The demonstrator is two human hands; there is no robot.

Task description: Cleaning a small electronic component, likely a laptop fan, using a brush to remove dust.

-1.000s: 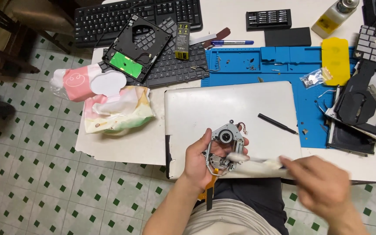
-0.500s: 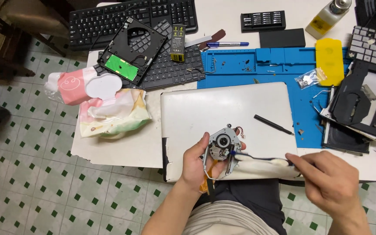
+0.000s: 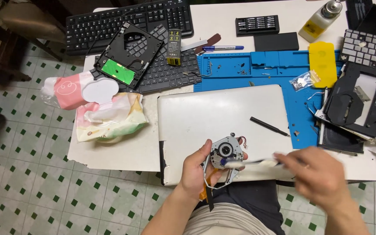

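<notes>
Drive already stripped: laser assembly (image 3: 226,157) gripped in left hand (image 3: 195,170), blurred right hand (image 3: 316,174) pinching thin white tool (image 3: 252,162) against it; reassembly untouched.

Blue mat (image 3: 257,65); black keyboard (image 3: 127,19).

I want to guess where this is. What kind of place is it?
Probably a home electronics repair desk. A blue repair mat holds loose parts, a screwdriver bit set sits nearby, and the left hand holds a small drive mechanism taken out of a gadget.
</notes>
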